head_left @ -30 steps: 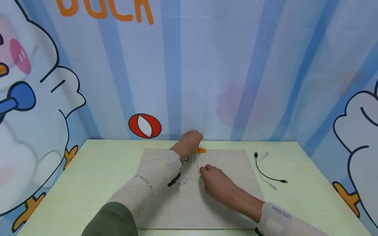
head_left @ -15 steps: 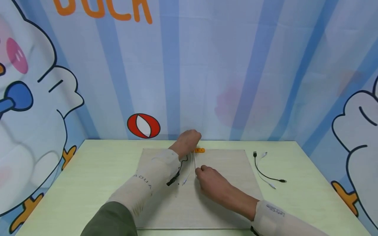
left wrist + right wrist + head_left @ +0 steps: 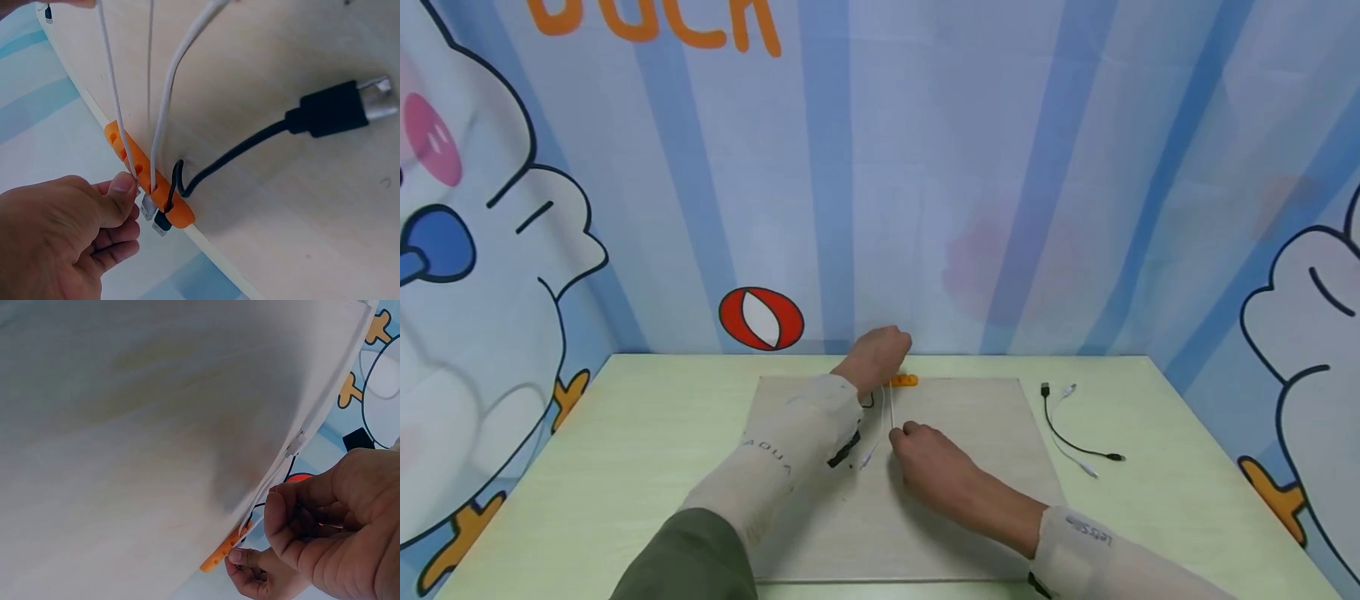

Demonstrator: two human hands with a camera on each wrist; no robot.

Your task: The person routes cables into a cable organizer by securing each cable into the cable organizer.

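An orange cable holder (image 3: 181, 215) with several slots sits at the far edge of the pale board (image 3: 977, 533). A black cable (image 3: 331, 111) and a white cable (image 3: 165, 100) run through slots near one end, their plugs hanging past the edge. Another white cable (image 3: 112, 75) stretches straight across the holder between my two hands. Behind the holder, my left hand (image 3: 69, 231) pinches this cable close to its slots; the cable's end is hidden by the fingers. My right hand (image 3: 936, 462) grips the cable over the board, fingers curled, nearer to me.
To the right on the table (image 3: 1187, 500) lie a loose black cable (image 3: 1067, 437) and a white cable (image 3: 1081, 467), partly crossing. A blue striped backdrop (image 3: 925, 167) with printed cartoon figures rises behind the table's far edge.
My right hand has shifted a little to the left with the white cable, which now runs closer to the other white one. The left hand stays at the holder.
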